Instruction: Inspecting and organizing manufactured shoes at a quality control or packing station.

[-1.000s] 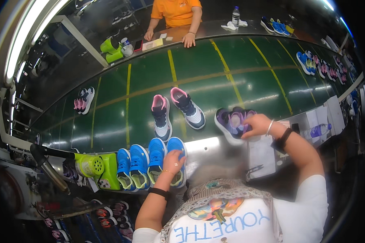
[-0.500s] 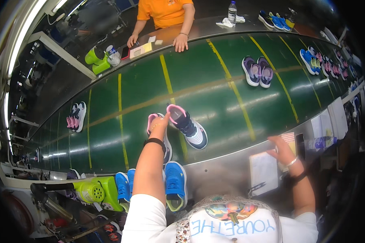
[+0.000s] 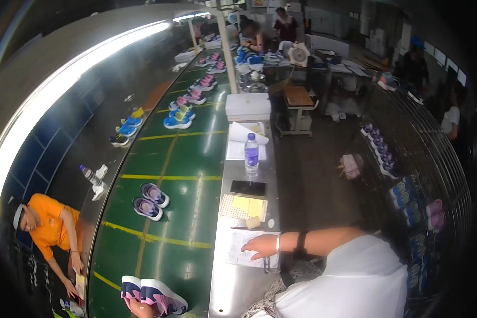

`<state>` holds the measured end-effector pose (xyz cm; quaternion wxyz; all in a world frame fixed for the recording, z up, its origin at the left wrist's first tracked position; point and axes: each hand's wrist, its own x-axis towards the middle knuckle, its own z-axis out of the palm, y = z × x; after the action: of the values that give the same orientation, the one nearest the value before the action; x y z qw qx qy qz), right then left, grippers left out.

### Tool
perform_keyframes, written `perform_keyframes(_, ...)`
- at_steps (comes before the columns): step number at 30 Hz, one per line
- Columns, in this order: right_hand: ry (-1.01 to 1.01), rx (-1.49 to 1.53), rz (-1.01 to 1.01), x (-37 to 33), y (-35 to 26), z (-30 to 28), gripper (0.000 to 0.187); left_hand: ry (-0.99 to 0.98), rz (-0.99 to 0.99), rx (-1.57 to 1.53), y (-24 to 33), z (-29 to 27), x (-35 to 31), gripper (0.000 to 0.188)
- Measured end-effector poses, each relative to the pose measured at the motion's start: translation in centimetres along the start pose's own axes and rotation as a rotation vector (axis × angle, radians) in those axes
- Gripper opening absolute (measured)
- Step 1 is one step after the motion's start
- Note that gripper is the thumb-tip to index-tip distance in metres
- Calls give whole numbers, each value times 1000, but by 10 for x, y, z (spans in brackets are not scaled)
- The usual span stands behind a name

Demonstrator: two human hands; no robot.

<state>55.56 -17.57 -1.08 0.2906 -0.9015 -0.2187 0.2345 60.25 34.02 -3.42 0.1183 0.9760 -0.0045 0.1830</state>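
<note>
At the bottom edge, my left hand [image 3: 141, 309] is closed on a pair of navy and pink sneakers [image 3: 164, 298] on the green conveyor belt [image 3: 188, 270]. The lower part of that hand is cut off by the frame. My right hand [image 3: 261, 247] reaches over the steel side table with its fingers apart, just above or touching an open notebook [image 3: 237, 254] with written pages. It appears to hold nothing. Just beyond the notebook lie a sticker sheet [image 3: 227, 206], a yellow pad [image 3: 249, 204] and a black phone [image 3: 248, 187].
A water bottle [image 3: 252, 153] and a white box [image 3: 247, 106] stand farther along the side table. Purple sneakers [image 3: 151, 201] and blue sneakers [image 3: 178, 118] sit on the belt. Across it leans a person in an orange shirt [image 3: 53, 217]. Shoe racks [image 3: 408, 201] stand at right.
My view has swung to the right along the belt. My right hand has come over the notebook. The two navy and pink sneakers, apart before, are now side by side at my left hand.
</note>
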Motion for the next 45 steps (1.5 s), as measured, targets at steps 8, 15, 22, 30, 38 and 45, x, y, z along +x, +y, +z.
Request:
perform_keyframes(8,73,48,-84,-60,-18,18,45,-455,985,150,173,-43,-41,29)
perform_keyframes(15,203,76,-40,-122,4,42,42,-765,1273,115,195,15,-124,26)
perform_keyframes(22,188,59,-11,-158,4,51,40,-808,1173,-100,156,43,-176,29)
perform_keyframes(30,157,86,49,-166,2,56,41,-767,1038,-148,148,35,-175,34)
perform_keyframes(38,141,98,73,-173,1,66,40,-790,911,-180,180,37,-167,37)
perform_keyframes(45,64,72,103,-173,3,60,40,-805,729,-202,223,39,-161,42)
